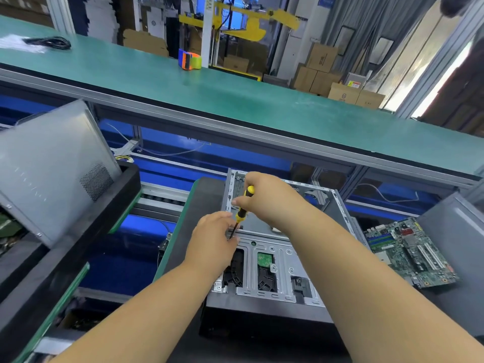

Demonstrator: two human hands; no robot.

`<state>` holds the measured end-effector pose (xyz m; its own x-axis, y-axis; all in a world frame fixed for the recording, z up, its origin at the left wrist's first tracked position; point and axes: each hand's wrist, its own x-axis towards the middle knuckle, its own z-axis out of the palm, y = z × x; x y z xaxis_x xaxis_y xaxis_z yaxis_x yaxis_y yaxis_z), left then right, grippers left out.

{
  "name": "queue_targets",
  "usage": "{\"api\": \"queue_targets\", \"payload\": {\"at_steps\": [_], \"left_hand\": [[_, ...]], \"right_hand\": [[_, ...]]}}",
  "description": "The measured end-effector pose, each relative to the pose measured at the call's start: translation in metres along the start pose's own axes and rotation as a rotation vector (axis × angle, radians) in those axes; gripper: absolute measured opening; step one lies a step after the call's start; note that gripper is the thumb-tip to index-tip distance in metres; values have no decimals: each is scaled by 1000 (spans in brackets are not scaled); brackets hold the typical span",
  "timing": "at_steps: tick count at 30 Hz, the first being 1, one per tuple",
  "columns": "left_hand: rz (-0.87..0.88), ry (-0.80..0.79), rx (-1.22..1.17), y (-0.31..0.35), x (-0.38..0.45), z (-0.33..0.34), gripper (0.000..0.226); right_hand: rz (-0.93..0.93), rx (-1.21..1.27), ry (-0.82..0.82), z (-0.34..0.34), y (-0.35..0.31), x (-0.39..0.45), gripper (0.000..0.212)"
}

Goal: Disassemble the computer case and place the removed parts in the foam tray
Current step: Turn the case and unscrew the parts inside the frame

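Observation:
An opened grey computer case (277, 258) lies on a dark mat in front of me, its metal drive cage facing up. My right hand (264, 197) grips a yellow and black screwdriver (242, 205) held nearly upright, tip down at the left edge of the cage. My left hand (213, 237) rests on that edge, fingers curled beside the screwdriver's shaft; whether they pinch it is hidden. A removed green motherboard (408, 252) lies to the right of the case. The black foam tray (78, 247) stands at the left.
A grey side panel (49, 166) leans in the foam tray. A long green bench (235, 98) runs across the back with a tape dispenser (190, 58) and a black cable (49, 43). Another grey panel (455, 231) sits at the far right.

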<state>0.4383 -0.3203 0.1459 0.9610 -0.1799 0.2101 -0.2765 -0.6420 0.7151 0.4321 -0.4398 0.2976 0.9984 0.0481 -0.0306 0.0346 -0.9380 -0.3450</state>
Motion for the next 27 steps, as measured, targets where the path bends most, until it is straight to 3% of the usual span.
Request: {"api": "queue_targets", "payload": {"at_steps": [7,12,19,27], "left_hand": [[7,11,36,4,-3,-1,14],[101,26,207,5,-4,1,4],[94,16,222,5,-4,2,3],[100,7,237,7,-4,0,3]], "right_hand": [[-38,-163,-28,3,-6,3,24],[-62,-109,-70,2,-5,6,22],[-102,-36,-99,0,-1,6,28],[-145,9,-124,0,3,7,20]]}}
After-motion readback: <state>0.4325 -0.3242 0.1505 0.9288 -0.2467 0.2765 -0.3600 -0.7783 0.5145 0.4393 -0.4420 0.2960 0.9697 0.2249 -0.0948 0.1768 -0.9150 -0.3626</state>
